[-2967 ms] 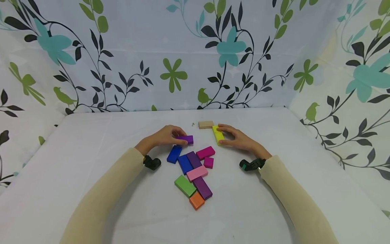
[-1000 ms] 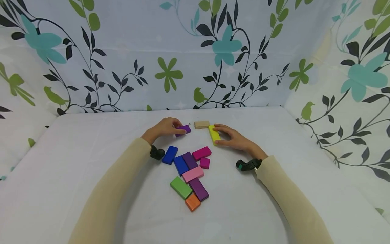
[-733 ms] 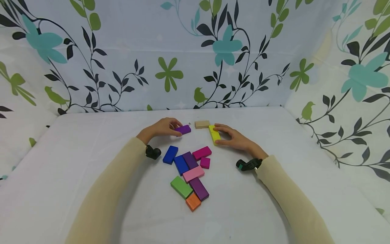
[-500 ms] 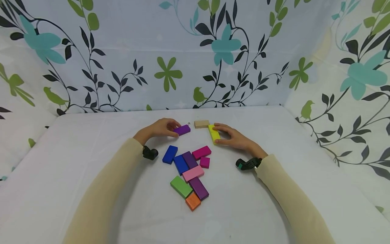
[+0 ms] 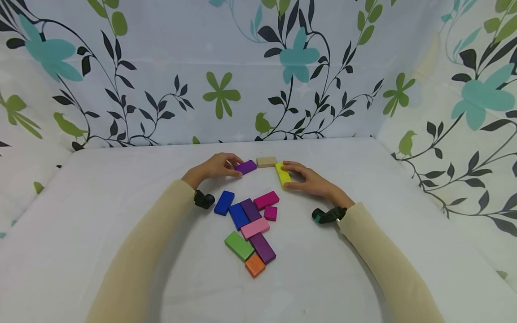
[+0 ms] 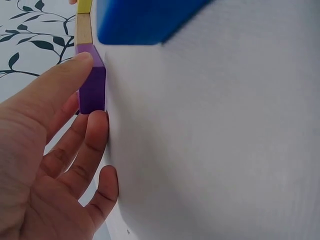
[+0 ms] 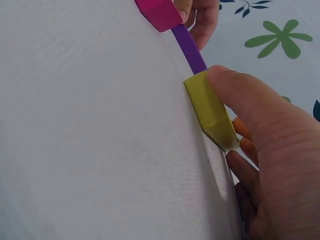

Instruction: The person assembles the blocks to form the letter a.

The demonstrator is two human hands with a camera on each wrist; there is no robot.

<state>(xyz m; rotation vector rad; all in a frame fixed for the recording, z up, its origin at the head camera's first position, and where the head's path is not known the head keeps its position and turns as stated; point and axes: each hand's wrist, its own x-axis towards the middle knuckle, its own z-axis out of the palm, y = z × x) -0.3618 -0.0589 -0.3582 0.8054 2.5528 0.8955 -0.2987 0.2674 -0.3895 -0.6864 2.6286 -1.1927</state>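
My left hand (image 5: 216, 167) pinches a purple block (image 5: 246, 167) between thumb and fingers at the back of the table. The block's right end meets, or nearly meets, a plain wooden block (image 5: 266, 162). On the other side, my right hand (image 5: 313, 181) grips a yellow block (image 5: 282, 176), thumb at the near end and fingers toward the far end. That block stands slantwise against the wooden one's right end, so the three form a bent row. The left wrist view shows purple (image 6: 92, 92), wood (image 6: 84, 29) and yellow in line; the right wrist view shows the yellow block (image 7: 207, 107) close up.
Nearer me lies a cluster of blocks: blue (image 5: 224, 203), a second blue (image 5: 239, 216), dark purple (image 5: 251, 210), magenta (image 5: 266, 200), small magenta (image 5: 270, 213), pink (image 5: 255, 228), green (image 5: 239, 246), another purple (image 5: 263, 247) and orange (image 5: 255, 265). Patterned cloth (image 5: 161, 67) hangs behind.
My left hand has carried the purple block from beside the blue blocks back and then right, up to the wooden block. My right hand has stayed on the yellow block.
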